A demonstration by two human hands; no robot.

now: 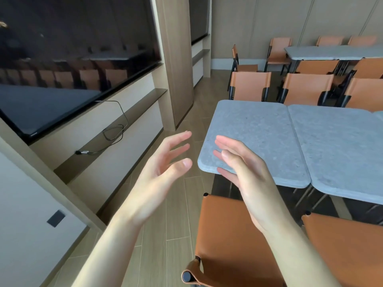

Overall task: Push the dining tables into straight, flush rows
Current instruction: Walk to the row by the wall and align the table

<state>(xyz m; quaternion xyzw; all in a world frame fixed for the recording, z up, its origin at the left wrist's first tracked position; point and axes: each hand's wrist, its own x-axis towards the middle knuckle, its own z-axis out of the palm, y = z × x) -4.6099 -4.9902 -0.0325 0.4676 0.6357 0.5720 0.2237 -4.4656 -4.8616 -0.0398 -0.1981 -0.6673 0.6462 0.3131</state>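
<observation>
A grey stone-topped dining table (259, 129) stands in front of me, with a second grey table (339, 146) butted against its right side; their near edges do not line up. My right hand (242, 168) hovers with fingers apart at the near left corner of the first table, holding nothing. My left hand (163, 172) is open in the air over the floor, left of that corner and clear of the table. A further grey table (331, 51) stands at the back right.
An orange chair (232, 241) stands right below my hands, another orange chair (348, 245) to its right. More orange chairs (250, 85) line the tables' far side. A wall with a large dark screen (72, 59), a shelf and a loose cable (114, 129) runs along the left. Wood floor lies between.
</observation>
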